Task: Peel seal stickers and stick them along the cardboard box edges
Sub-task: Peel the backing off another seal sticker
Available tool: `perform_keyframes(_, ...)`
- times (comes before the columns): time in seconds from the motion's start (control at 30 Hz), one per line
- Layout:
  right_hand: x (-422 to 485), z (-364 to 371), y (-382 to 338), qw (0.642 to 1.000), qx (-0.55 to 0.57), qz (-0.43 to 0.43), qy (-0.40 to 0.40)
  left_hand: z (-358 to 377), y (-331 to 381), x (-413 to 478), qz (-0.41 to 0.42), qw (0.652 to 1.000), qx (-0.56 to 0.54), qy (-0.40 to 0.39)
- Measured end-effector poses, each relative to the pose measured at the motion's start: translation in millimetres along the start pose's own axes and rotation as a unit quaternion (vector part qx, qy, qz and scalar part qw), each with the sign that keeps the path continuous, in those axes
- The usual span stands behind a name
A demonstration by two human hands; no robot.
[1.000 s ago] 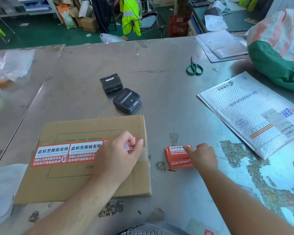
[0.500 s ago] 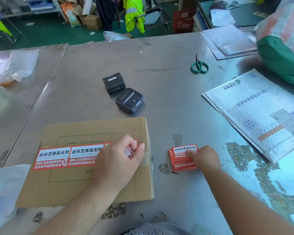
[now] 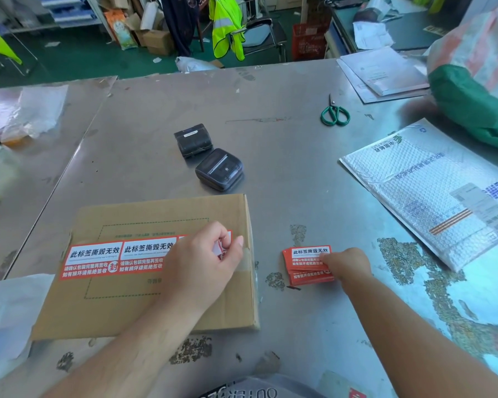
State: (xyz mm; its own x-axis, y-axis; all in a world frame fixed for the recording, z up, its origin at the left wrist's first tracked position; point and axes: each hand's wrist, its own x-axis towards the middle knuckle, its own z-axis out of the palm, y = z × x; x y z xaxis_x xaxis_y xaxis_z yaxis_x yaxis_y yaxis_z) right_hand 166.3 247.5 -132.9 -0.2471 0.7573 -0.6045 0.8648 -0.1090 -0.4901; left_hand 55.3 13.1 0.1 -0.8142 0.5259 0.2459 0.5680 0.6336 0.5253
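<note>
A flat brown cardboard box (image 3: 156, 216) lies on the metal table in front of me. A row of red and white seal stickers (image 3: 115, 258) runs across its top. My left hand (image 3: 202, 259) lies on the box over the right end of that row, its fingers curled round a bit of red and white sticker paper near the taped right edge. To the right of the box sits a small stack of red seal stickers (image 3: 305, 262). My right hand (image 3: 345, 262) pinches the stack's right side with curled fingers.
Two black handheld printers (image 3: 219, 169) (image 3: 193, 139) stand beyond the box. Green-handled scissors (image 3: 335, 113) lie further back. A white bubble mailer (image 3: 431, 191) lies at the right, a green and patterned sack (image 3: 477, 81) behind it. White paper (image 3: 9, 311) lies at the box's left.
Both hands have hardly moved: the left stays on the stickers on the box, the right stays on the stack. More of the top sticker's print shows beside my right fingers.
</note>
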Motion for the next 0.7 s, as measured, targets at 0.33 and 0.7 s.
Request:
perform_keyframes(0.33, -14.6, -9.5, 4.4, 0.999, -0.003, -0.029, 0.029, -1.4, 2.5, -1.6, -0.001, 1.0, 0.008, 0.001)
perform_keyframes(0.7, -65.9, -27.9, -6.7, 0.969, 0.24, -0.053, -0.034, -4.8, -1.1, -0.4, -0.035, 0.997, -0.063, -0.013)
